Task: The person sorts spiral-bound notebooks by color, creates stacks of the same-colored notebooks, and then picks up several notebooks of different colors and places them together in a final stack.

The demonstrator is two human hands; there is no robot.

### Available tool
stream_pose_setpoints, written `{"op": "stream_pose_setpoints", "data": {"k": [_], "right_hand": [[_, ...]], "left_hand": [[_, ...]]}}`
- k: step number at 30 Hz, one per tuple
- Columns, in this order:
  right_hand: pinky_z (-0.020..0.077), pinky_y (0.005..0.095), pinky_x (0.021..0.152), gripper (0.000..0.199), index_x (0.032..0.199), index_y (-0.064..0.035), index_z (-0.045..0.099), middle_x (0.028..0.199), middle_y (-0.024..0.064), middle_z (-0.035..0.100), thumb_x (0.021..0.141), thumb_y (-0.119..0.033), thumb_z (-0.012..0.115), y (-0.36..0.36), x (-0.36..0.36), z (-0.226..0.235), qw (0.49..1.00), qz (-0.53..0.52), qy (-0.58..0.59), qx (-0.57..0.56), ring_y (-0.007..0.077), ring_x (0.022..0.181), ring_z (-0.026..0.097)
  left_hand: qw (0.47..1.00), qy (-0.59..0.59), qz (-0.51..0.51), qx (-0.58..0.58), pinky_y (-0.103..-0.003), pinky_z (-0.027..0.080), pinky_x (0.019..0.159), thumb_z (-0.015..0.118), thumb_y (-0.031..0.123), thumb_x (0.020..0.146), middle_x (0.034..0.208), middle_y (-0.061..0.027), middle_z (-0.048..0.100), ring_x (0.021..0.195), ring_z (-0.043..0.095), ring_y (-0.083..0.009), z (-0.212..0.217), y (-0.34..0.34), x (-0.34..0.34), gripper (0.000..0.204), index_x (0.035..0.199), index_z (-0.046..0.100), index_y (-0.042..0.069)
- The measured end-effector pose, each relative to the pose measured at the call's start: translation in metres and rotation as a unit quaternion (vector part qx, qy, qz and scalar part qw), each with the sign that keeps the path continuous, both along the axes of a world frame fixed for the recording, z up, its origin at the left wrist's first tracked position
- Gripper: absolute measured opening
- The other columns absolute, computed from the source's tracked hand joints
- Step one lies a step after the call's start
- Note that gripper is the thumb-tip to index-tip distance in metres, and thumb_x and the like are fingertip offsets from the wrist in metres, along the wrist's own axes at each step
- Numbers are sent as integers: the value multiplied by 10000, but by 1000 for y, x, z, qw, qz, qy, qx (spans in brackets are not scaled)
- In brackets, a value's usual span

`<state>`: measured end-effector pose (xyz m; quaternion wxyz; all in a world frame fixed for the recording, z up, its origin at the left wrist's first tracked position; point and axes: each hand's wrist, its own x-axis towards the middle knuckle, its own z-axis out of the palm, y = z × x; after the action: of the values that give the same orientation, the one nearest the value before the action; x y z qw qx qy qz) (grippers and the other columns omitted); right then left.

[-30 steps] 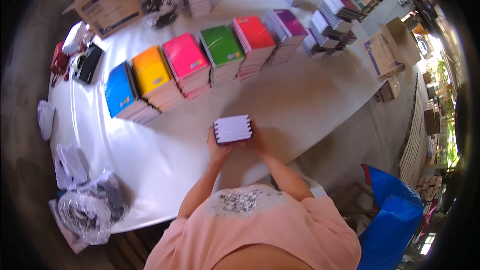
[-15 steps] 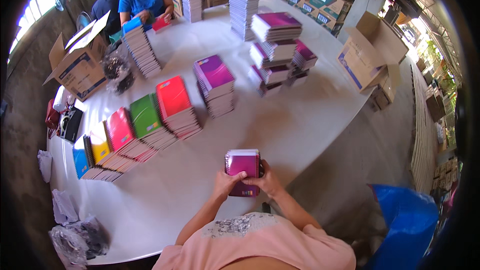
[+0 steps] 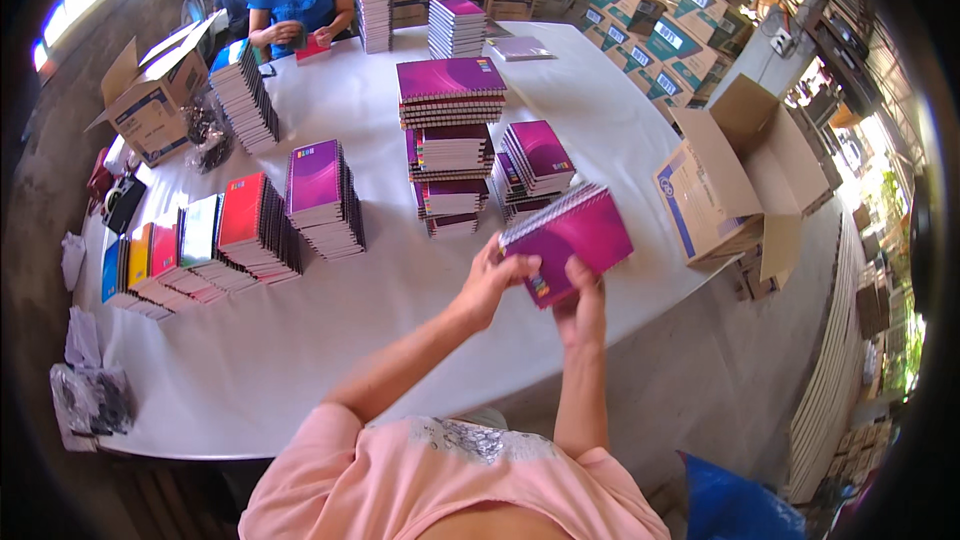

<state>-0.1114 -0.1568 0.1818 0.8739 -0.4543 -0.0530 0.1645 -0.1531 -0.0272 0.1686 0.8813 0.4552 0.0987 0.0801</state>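
Observation:
Both hands grip a small bundle of purple spiral notebooks [image 3: 585, 230], held tilted above the table's right side. My left hand [image 3: 486, 285] is closed on its near left corner, thumb across the cover. My right hand [image 3: 582, 315] clasps the near edge, with its thumb on top of the cover. The bundle's spiral side faces away to the upper left. Just beyond it stands a lower stack of purple notebooks [image 3: 540, 152]. Left of that rises a taller purple pile [image 3: 450, 80], laid in layers turned different ways.
A row of coloured notebook stacks [image 3: 245, 210] and a purple stack [image 3: 316, 172] line the table's left half. An open carton [image 3: 700, 190] stands at the right edge, another [image 3: 150, 110] at the far left. Across the table, a person in blue [image 3: 295, 10] handles a red item.
My hands have lifted the notebooks from the near table edge, forward and to the right, and turned them clockwise. The head view has shifted too.

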Motion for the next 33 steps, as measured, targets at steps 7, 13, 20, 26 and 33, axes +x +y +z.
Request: {"op": "stream_pose_setpoints", "data": {"k": [7,13,20,26,33], "right_hand": [[445,434,837,560,1277,-142,408,1205,76,498,798,-383,572,-32,110,35,996,-1,-23,-90,207,1051,519],[449,471,838,831,1372,-178,208,1149,134,474,693,-157,688,-10,168,56,984,77,-74,-141,285,1012,517],[453,470,811,952,1385,-195,105,1170,132,442,661,-175,722,28,256,23,985,71,0,-157,324,1019,483],[302,498,909,969,1384,-150,156,1156,143,494,613,-249,734,51,268,9,970,70,-40,-228,273,1049,478],[79,547,980,867,1350,-147,279,1272,84,436,632,-441,666,50,279,-20,918,58,-68,-385,281,1157,398]], "left_hand": [[998,59,-33,-10,-304,436,798,642,307,695,963,-29,574,881,565,-146,52,19,69,456,1074,494,102],[996,76,32,20,-302,486,740,651,268,712,982,-54,565,863,584,-148,63,32,109,489,1123,458,89],[975,96,201,-16,-353,459,818,611,171,770,1050,-139,545,963,552,-212,44,20,183,733,1336,158,65],[945,136,299,-12,-352,451,796,539,108,794,1130,-160,489,956,528,-222,7,24,208,656,1342,178,118],[938,191,289,34,-354,456,798,550,109,791,1135,-142,507,970,531,-232,-5,30,218,645,1355,236,103]]}}
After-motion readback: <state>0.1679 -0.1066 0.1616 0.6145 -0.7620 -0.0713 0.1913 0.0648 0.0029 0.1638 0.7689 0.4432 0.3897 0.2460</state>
